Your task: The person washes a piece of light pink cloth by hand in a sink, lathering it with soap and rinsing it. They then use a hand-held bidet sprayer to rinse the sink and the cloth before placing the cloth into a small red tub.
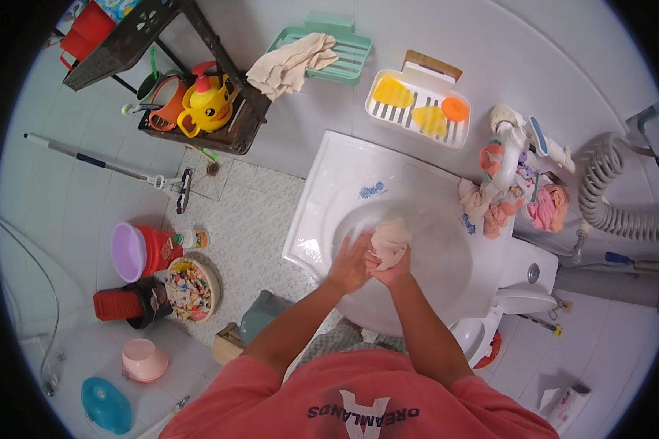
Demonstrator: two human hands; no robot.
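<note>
Over the basin of a white ceramic washbasin [329, 159], my right hand [395, 269] grips a wet pale pink cloth [391, 241], bunched up above the palm. My left hand [352, 266] is beside it on the left, fingers spread, its fingertips close to the cloth and the other hand's fingers. Whether they touch the cloth is unclear. The basin holds cloudy water [439, 263]. At the basin's right rim stands a white faucet [508, 159] with several pink and peach cloths [495, 219] hanging about it.
A green soap rack [357, 52] with a beige cloth [291, 63] and a white soap dish [370, 107] with yellow pieces are on the wall. A dark shelf [241, 142] holds cups. Buckets, a basket [215, 291] and a grey-green stool [261, 315] stand left; a toilet [469, 335] is right.
</note>
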